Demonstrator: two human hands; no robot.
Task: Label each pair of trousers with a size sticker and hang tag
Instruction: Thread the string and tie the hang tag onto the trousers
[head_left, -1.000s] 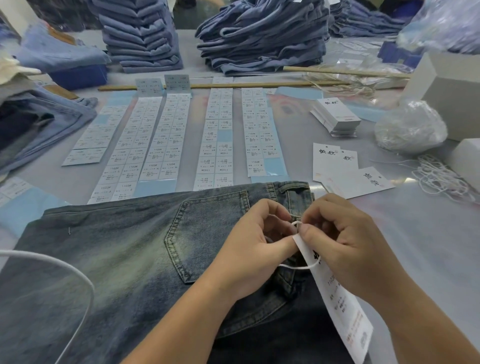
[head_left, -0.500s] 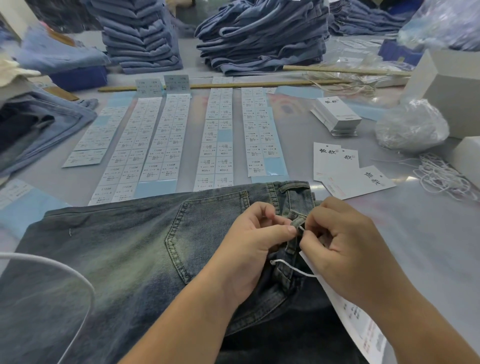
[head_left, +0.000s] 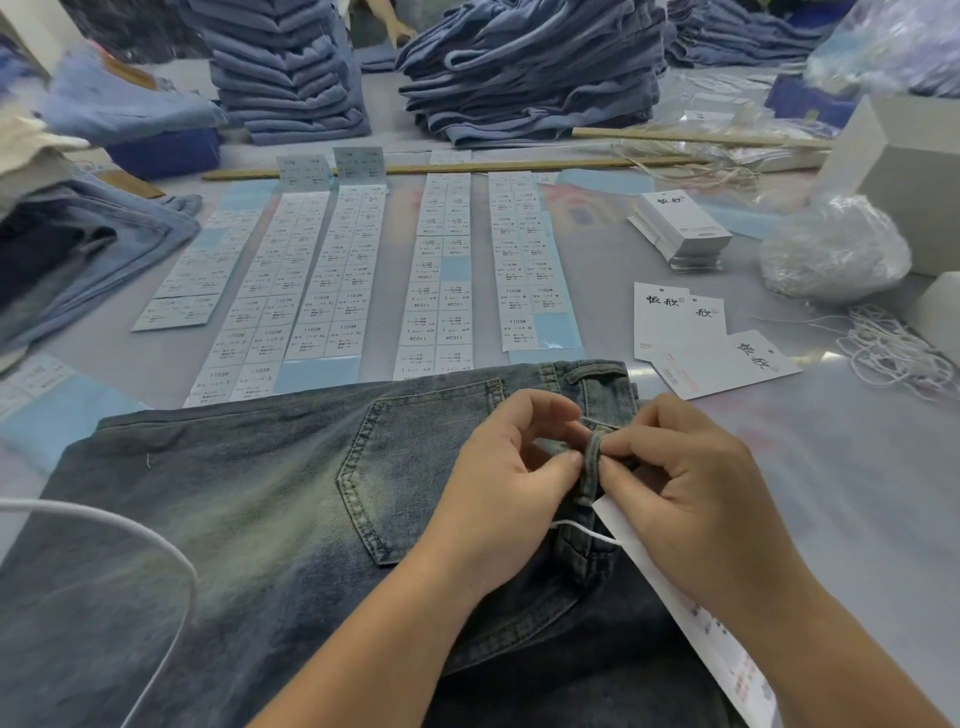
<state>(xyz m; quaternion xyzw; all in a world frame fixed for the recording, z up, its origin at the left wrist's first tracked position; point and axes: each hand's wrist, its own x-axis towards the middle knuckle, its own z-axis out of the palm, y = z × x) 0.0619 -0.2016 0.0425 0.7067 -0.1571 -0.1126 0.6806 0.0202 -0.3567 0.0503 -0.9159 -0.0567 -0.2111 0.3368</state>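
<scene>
Grey worktable (head_left: 857, 519), seen from the head camera; sticker sheets (head_left: 332, 291) in rows at 12 o'clock, stacked jeans (head_left: 524, 73) beyond them, loose hang tags (head_left: 701, 332) and a tangle of white strings (head_left: 893, 353) at 2 o'clock.

Trousers (head_left: 234, 519) flat at centre, back pocket up, waistband toward 12 o'clock. Belt loop (head_left: 592, 462) raised between the two hands. Left hand (head_left: 514, 488): thumb and forefinger pinched together against the loop's left side, remaining fingers curled. Right hand (head_left: 691, 493): fingertips pinching the loop's right side, palm over the top of the hang tag (head_left: 691, 618), which trails toward 5 o'clock. White string (head_left: 582, 530) of the tag emerging just below the loop; whether already threaded through cannot be told.

Progress, as a judgement: tag attachment under way on this pair, knot or loop-through not visibly finished; size sticker on the trousers not visible, possibly hidden or not yet applied. Many stacked pairs apparently left.

Clearance: bare table at 3 o'clock, open for the right hand; sticker sheets just beyond the waistband, loose tags near its right corner, both liable to be swept. White cable (head_left: 130, 535) arching over the trousers at 8 o'clock; folded denim (head_left: 78, 249) at 10 o'clock.
</scene>
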